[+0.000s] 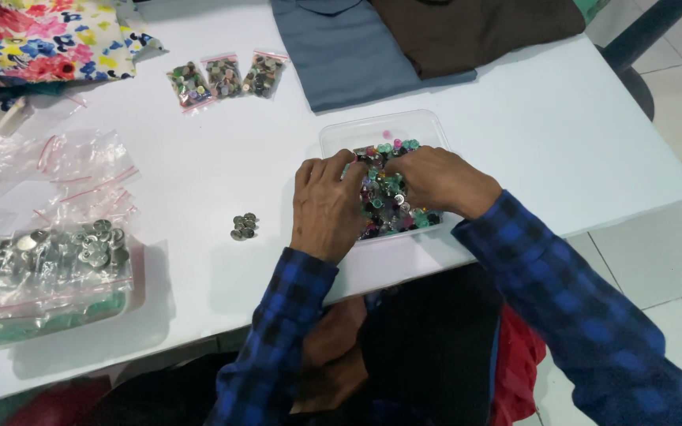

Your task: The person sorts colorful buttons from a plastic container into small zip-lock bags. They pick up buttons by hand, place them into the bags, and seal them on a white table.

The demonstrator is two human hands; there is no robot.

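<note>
A person in a blue-and-black checked shirt works both hands into a clear plastic tray of mixed coloured buttons on a white table. The left hand rests palm down on the tray's near left edge, fingers curled into the heap; whether they pinch anything cannot be told. The right hand lies over the tray's right side, fingers bent down among the buttons, its grip likewise hidden. Just left of the tray, on the bare tabletop, sits a small cluster of metal buttons. Farther left of the tray lie clear zip bags, some empty, and a shallow tray of bagged metal buttons. Beyond the tray, three small filled bags lie side by side, with folded grey-blue cloth and brown cloth just behind it and floral fabric at the far left corner.
</note>
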